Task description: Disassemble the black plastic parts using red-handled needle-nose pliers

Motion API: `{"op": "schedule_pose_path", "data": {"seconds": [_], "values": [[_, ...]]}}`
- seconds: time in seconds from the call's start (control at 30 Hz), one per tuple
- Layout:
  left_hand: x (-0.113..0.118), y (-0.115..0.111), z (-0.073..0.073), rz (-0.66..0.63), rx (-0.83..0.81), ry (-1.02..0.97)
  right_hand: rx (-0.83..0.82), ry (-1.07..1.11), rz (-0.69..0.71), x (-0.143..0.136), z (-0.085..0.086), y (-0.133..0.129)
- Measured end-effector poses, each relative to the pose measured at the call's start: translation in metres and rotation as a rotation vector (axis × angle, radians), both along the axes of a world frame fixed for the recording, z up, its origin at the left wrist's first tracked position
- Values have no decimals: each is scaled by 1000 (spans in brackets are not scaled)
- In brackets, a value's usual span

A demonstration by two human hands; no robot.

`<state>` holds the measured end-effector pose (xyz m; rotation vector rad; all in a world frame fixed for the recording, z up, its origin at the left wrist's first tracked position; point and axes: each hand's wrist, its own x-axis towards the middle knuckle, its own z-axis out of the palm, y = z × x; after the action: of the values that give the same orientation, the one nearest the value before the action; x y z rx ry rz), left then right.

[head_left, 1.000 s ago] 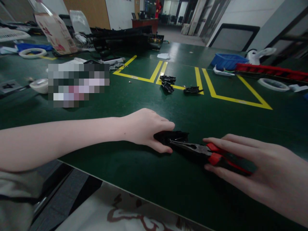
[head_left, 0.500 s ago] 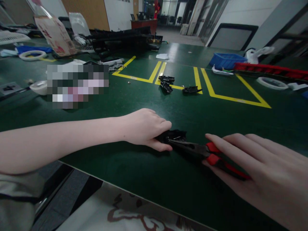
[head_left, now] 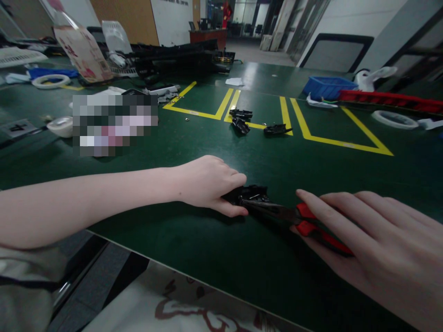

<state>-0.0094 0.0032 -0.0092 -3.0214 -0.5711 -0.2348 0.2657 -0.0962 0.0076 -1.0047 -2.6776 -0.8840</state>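
My left hand (head_left: 211,184) is closed around a black plastic part (head_left: 256,191), pressing it near the tabletop; much of the part is hidden under the fingers. In my right hand (head_left: 374,235) are needle-nose pliers (head_left: 306,219) with red handles, gripped between fingers and thumb. The tips of the pliers reach into the black part beside my left thumb. Whether the jaws pinch anything there is too small to tell. Farther up the table lie similar black pieces, two close together (head_left: 240,125) and one apart (head_left: 277,129).
Yellow tape outlines (head_left: 346,144) mark the green table (head_left: 194,249). A blue bin (head_left: 327,86) and a red strip (head_left: 391,100) stand back right, near a white tape roll (head_left: 394,119). Back left are a plastic bottle (head_left: 83,53), another tape roll (head_left: 50,81) and long black parts (head_left: 180,57).
Both hands, the pliers and the black part stay almost in place. The right hand and pliers have shifted very slightly; the view has moved a little.
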Motion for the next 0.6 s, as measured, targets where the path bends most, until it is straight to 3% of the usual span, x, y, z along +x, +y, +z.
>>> {"op": "schedule_pose_path", "data": {"seconds": [0.1, 0.2, 0.6], "values": [[-1, 1, 0, 21, -127, -57, -18, 42, 5, -2, 0, 3], [-2, 2, -1, 26, -211, -99, -144, 144, -29, -3, 0, 8], [-2, 2, 1, 10, -281, -143, -604, 391, -163, 0, 7, 16]]}}
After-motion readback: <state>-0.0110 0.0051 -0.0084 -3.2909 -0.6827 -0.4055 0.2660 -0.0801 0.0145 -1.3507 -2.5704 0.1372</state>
